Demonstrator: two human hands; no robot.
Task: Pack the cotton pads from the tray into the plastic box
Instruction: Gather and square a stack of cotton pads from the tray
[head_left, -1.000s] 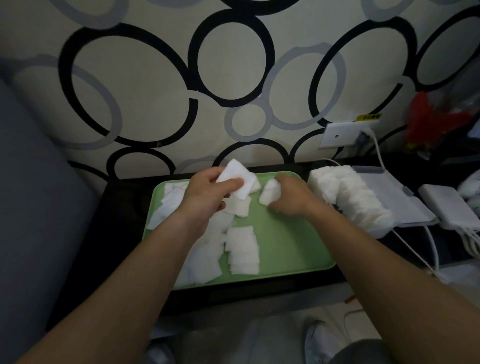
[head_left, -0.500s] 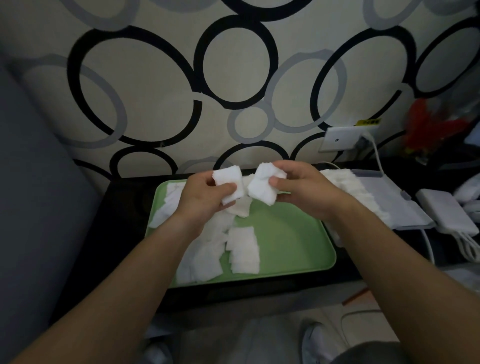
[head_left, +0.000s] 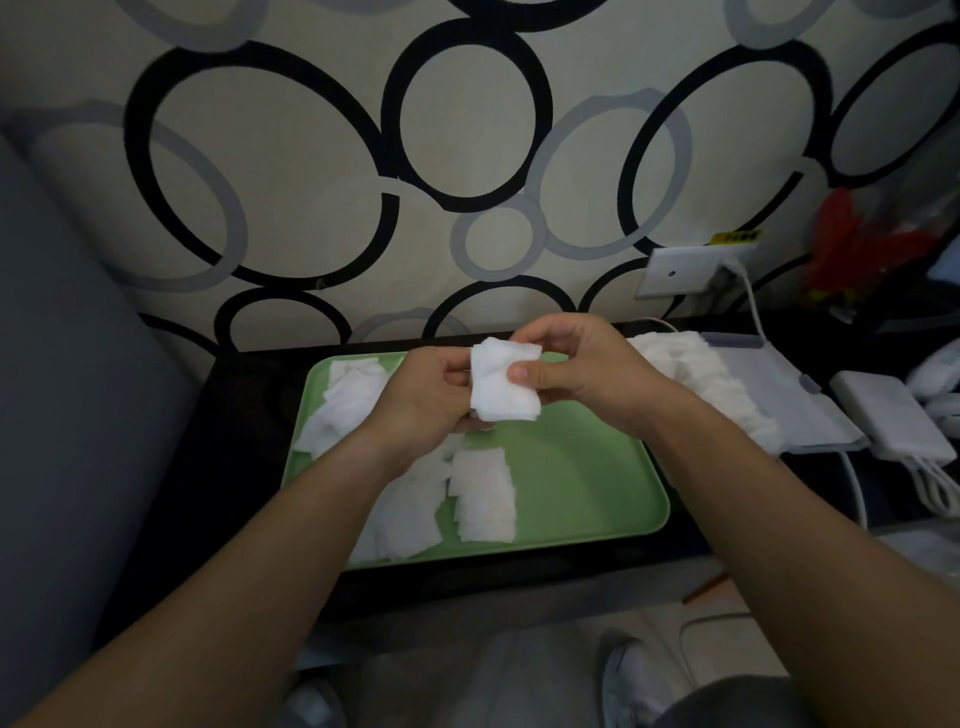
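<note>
A small stack of white square cotton pads is held above the green tray. My left hand grips its left edge and my right hand pinches its right side, thumb on the front. More loose pads lie on the tray's left and middle. To the right, the plastic box holds a long row of packed pads, partly hidden behind my right forearm.
The tray sits on a dark table against a wall with a ring pattern. White chargers with cables lie right of the box. A wall socket and a red object are at the far right.
My right hand lifted pads off the tray and met my left hand. The two bunches now form one stack held by both hands.
</note>
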